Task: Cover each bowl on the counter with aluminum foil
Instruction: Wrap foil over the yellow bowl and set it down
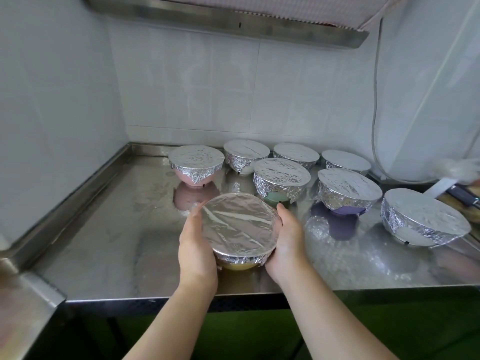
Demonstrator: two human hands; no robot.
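So the stainless steel desk [109, 229] carries everything, w/ its raised back lip keeping the bowls off the tiled wall. Seven foil-capped bowls sit toward the back and right: white one at far right [423, 222], purple one [348, 193], green one [281, 180], pink one [196, 165], plus three more in the back row [246, 154], [296, 154], [345, 161]. They look parked there as done, leaving you the front area to work in.

You've got the yellow round bowl w/ aluminium foil top [239, 227] near the front edge, tilted toward you, prob. so you can check the foil skirt. Your left hand [197, 245] cups its left side, fingers curled round the rim; your right hand [285, 240] does likewise on the right. Both grips are closed on that bowl, pressing foil against the wall so it holds. Foil looks smooth on top, crimped below the rim — seems the last bowl, nearly done.
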